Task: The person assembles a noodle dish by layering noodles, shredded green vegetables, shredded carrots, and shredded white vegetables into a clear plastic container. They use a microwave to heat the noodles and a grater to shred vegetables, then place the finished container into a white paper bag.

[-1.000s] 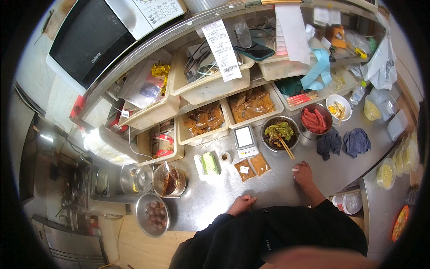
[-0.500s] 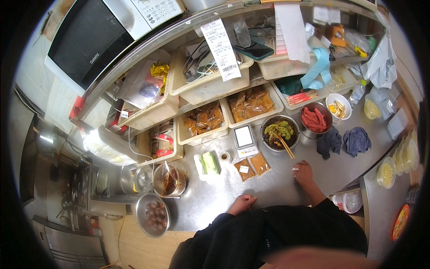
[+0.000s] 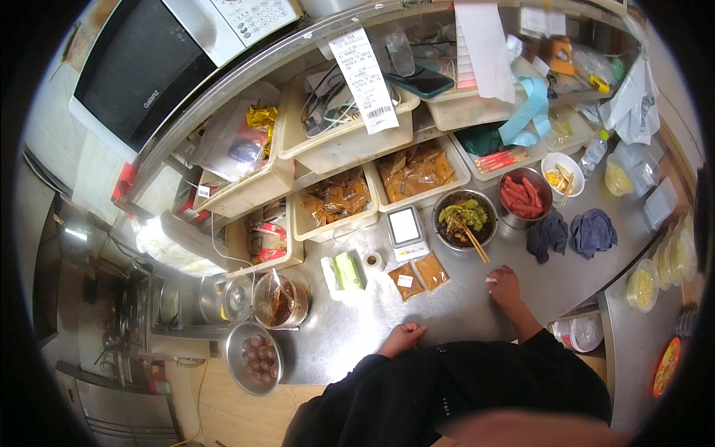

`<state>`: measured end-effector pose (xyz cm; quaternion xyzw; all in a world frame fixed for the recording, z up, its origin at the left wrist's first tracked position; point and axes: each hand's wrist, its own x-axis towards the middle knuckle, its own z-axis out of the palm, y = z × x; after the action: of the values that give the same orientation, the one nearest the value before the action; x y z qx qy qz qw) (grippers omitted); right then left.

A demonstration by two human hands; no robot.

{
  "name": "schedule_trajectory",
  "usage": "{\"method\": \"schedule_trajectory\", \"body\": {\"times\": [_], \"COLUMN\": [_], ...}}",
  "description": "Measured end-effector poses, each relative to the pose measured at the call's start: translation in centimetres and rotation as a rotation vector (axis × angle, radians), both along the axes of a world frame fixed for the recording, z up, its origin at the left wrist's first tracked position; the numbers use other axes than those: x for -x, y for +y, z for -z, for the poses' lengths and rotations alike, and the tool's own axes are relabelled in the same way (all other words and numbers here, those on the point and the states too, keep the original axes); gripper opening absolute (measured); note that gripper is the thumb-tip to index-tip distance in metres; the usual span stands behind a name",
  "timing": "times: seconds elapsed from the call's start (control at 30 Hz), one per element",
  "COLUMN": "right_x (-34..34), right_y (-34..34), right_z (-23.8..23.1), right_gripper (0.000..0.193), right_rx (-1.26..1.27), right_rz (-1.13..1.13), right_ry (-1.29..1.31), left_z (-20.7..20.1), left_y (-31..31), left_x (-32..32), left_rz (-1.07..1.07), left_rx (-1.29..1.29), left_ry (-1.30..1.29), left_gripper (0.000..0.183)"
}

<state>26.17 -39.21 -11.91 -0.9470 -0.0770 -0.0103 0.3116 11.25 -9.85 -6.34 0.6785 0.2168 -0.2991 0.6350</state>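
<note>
My left hand [image 3: 403,339] rests at the near edge of the steel counter [image 3: 335,335], fingers curled in, with nothing seen in them. Farther right, my right hand [image 3: 505,287] is closed on a small white scrap [image 3: 491,280] that looks like crumpled tissue. Two flat sealed packets of brown sauce [image 3: 418,278] lie ahead of my hands, in front of a small device with a white screen [image 3: 405,225]. Beyond my right hand stands a bowl of dark food with green leaves [image 3: 463,217], a pair of chopsticks [image 3: 477,244] leaning out over its near rim.
Sausages fill a metal pot [image 3: 548,205] beside two dark cloths [image 3: 593,234]. On the left are a glass pot of dark sauce [image 3: 262,299], a bowl of brown eggs [image 3: 251,380], and a green-and-white tissue pack [image 3: 347,271]. Bins of packets [image 3: 339,231] line the back under a shelf.
</note>
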Motion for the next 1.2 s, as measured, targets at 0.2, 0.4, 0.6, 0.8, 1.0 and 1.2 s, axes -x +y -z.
{"method": "schedule_trajectory", "body": {"times": [0.2,0.4,0.6,0.8,1.0,1.2], "right_x": [-0.1,-0.2,-0.1,0.0,-0.2,0.3], "right_y": [0.0,0.0,0.1,0.2,-0.4,0.0], "right_z": [0.0,0.3,0.2,-0.5,2.0,2.2], "right_gripper": [0.013,0.013,0.013,0.007,0.012,0.013], "right_rx": [-0.069,-0.025,-0.027,-0.034,-0.004,0.111], "right_rz": [0.022,0.016,0.028,0.001,-0.102,-0.080], "right_ry": [0.024,0.004,-0.016,-0.040,-0.198,-0.067], "left_z": [-0.3,-0.8,-0.3,-0.1,3.6,5.8], "left_y": [-0.1,-0.1,0.0,0.1,0.4,2.3], "left_x": [-0.1,-0.1,-0.2,-0.2,0.7,0.6], "left_rz": [-0.012,0.007,0.026,0.060,-0.003,0.026], "left_rx": [0.031,0.019,0.013,-0.041,-0.060,0.047], "left_ry": [0.012,0.002,-0.001,-0.002,-0.076,-0.128], "left_gripper": [0.039,0.037,0.037,0.034,0.039,0.037]}}
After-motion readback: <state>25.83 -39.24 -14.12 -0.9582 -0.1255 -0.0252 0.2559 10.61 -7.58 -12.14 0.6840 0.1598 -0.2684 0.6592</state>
